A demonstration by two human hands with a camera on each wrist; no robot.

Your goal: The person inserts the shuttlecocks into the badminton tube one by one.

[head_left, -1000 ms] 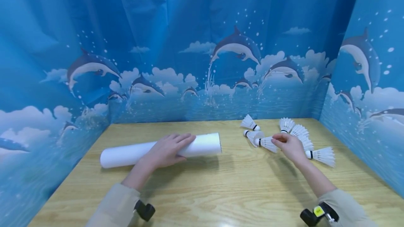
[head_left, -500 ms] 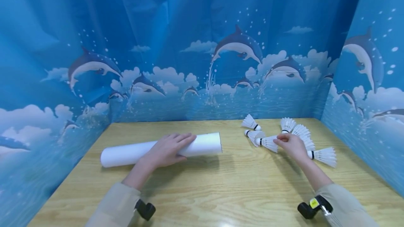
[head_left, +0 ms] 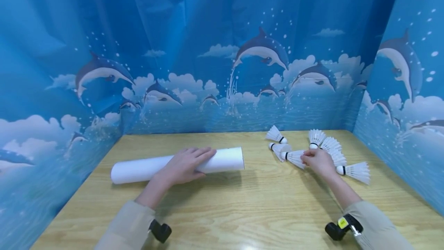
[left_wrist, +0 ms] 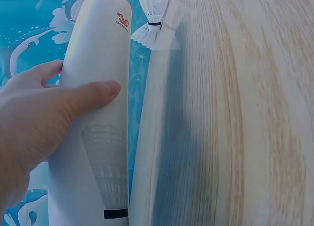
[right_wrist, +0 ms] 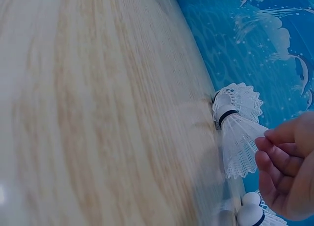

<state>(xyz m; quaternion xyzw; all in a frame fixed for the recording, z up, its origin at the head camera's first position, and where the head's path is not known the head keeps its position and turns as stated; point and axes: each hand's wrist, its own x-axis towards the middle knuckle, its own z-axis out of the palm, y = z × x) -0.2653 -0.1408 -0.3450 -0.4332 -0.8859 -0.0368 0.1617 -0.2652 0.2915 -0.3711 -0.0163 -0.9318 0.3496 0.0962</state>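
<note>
A long white shuttlecock tube (head_left: 222, 159) lies slanted on the left half of the table. My left hand (head_left: 185, 165) grips it from above near its right part; in the left wrist view the thumb lies across the tube (left_wrist: 98, 54), which bears a red logo and a printed shuttlecock. Over on the right, my right hand (head_left: 318, 161) pinches the skirt edge of a white shuttlecock (head_left: 294, 157) between thumb and fingertips. That shuttlecock (right_wrist: 240, 142) has a black band, and its cork touches another shuttlecock (head_left: 277, 149) beside it.
Another shuttlecock (head_left: 275, 134) lies near the back edge. Right of my hand are several more, among them a shuttlecock (head_left: 315, 137) at the back and a separate shuttlecock (head_left: 357, 172). A blue dolphin-print curtain (head_left: 194, 49) borders the wooden table (head_left: 222, 211).
My right fingers have closed in slightly on the shuttlecock's skirt, and the right forearm has shifted a little left. My left hand and the tube stay where they were.
</note>
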